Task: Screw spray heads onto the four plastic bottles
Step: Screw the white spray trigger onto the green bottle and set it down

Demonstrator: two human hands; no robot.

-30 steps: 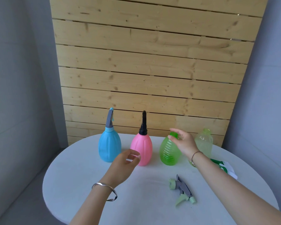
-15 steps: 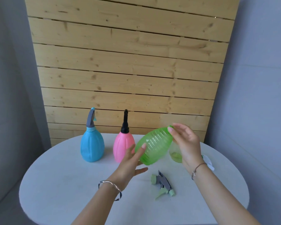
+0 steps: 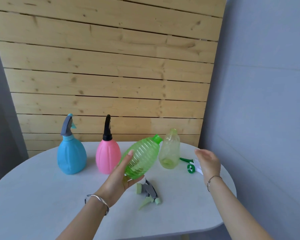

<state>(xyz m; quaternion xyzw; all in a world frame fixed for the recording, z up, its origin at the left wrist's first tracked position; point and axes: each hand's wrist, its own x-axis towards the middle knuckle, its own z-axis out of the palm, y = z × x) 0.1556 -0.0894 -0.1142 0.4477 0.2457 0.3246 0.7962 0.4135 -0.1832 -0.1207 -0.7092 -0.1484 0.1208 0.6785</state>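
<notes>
My left hand (image 3: 119,179) holds the ribbed green bottle (image 3: 142,156) tilted in the air, its open neck pointing up and right. My right hand (image 3: 208,162) hovers open to the right, holding nothing. The pale yellow-green bottle (image 3: 169,151) stands headless behind it. A blue bottle (image 3: 71,155) and a pink bottle (image 3: 107,155) stand at the back left, each with a spray head on. A grey and pale green spray head (image 3: 148,192) lies on the white table (image 3: 42,196) below the green bottle. A dark green and white spray head (image 3: 191,166) lies beside my right hand.
A wooden slat wall rises just behind the round table. Grey walls close in on both sides. The table's front edge curves away at the lower right.
My right hand has let go of the green bottle's neck and moved right. The left hand now holds the tilted bottle alone. The camera view has shifted.
</notes>
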